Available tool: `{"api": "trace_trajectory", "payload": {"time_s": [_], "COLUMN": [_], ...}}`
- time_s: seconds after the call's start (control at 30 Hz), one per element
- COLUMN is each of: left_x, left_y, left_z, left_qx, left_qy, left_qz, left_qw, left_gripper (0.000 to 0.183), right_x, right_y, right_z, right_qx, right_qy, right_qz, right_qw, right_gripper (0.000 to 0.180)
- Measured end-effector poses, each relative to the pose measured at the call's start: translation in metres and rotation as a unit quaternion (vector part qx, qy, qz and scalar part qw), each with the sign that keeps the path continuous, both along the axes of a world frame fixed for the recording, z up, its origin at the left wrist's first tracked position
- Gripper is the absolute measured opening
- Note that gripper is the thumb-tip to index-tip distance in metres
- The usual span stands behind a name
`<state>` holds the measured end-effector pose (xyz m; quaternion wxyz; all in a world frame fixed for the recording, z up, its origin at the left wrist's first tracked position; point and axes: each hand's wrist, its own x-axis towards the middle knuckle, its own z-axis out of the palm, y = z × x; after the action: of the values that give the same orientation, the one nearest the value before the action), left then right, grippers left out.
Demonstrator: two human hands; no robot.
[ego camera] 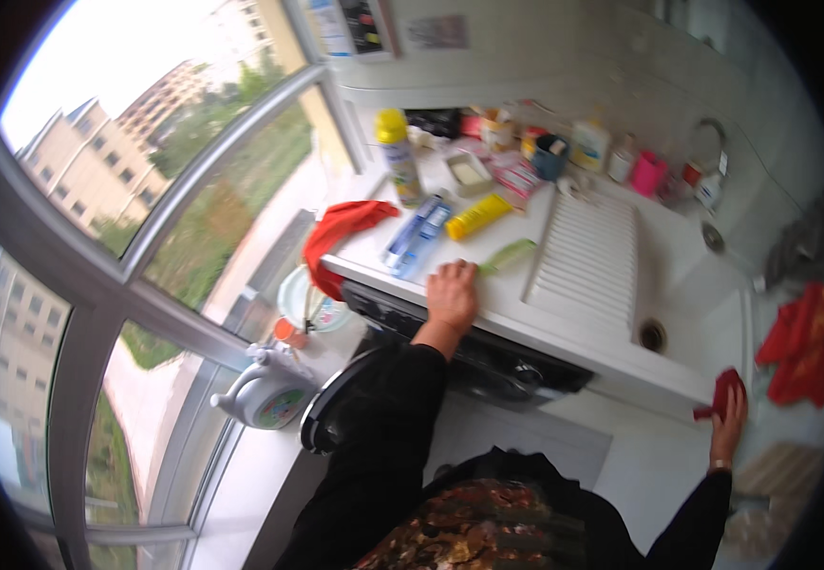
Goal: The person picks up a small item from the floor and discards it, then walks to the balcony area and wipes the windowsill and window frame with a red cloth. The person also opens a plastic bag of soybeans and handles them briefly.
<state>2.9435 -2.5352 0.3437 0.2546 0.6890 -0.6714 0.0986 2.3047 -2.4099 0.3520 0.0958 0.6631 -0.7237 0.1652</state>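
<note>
My left hand (452,296) rests palm down on the front edge of the white washbasin counter (501,303), its fingers bent and close together. A green comb (510,256) lies right by its fingertips; whether they touch is unclear. Just beyond lie a yellow tube (479,216) and blue-and-white long packages (419,235). At the right, my right hand (729,420) holds a dark red cloth (728,395) against the basin's front corner. The white basin (697,313) with its ribbed washboard (586,256) and drain hole (652,335) lies between the hands.
An orange-red cloth (326,239) drapes over the counter's left corner near a yellow-capped spray can (399,157). Bottles and cups line the back, including a pink cup (647,173). A grey detergent jug (269,392) stands by the window. Below the counter is a black-fronted appliance (518,370).
</note>
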Motion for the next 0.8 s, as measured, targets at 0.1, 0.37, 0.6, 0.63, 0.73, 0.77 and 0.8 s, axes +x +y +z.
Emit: {"api": "trace_trajectory", "payload": {"time_s": [0.1, 0.37, 0.6, 0.63, 0.73, 0.77, 0.8], "left_x": [0.002, 0.008, 0.013, 0.015, 0.015, 0.014, 0.015], "left_y": [-0.007, -0.009, -0.010, -0.008, -0.007, -0.006, -0.004], "left_z": [-0.007, -0.014, -0.010, -0.009, -0.009, -0.011, -0.011], "left_qx": [0.002, -0.022, 0.032, 0.032, 0.034, 0.037, 0.030], "left_qy": [-0.010, -0.024, -0.006, -0.015, -0.009, 0.017, -0.033], "left_qz": [0.001, -0.020, -0.045, -0.047, -0.042, -0.044, -0.049], "left_qw": [1.000, 0.999, 0.998, 0.998, 0.999, 0.998, 0.998], "left_gripper": [0.033, 0.038, 0.037, 0.037, 0.037, 0.037, 0.037], "right_x": [0.030, 0.282, 0.398, 0.390, 0.342, 0.315, 0.287], "right_y": [0.000, -0.041, -0.063, -0.062, -0.056, -0.052, -0.048], "right_z": [-0.004, -0.010, 0.005, 0.004, -0.003, -0.007, -0.010], "right_qx": [-0.008, -0.059, -0.149, -0.151, -0.157, -0.167, -0.159], "right_qy": [0.042, 0.137, -0.047, -0.056, -0.036, -0.018, 0.001], "right_qz": [-0.003, 0.186, 0.312, 0.320, 0.286, 0.266, 0.222], "right_qw": [0.999, 0.971, 0.937, 0.934, 0.944, 0.949, 0.962], "right_gripper": [0.073, 0.068, 0.051, 0.051, 0.049, 0.049, 0.048]}}
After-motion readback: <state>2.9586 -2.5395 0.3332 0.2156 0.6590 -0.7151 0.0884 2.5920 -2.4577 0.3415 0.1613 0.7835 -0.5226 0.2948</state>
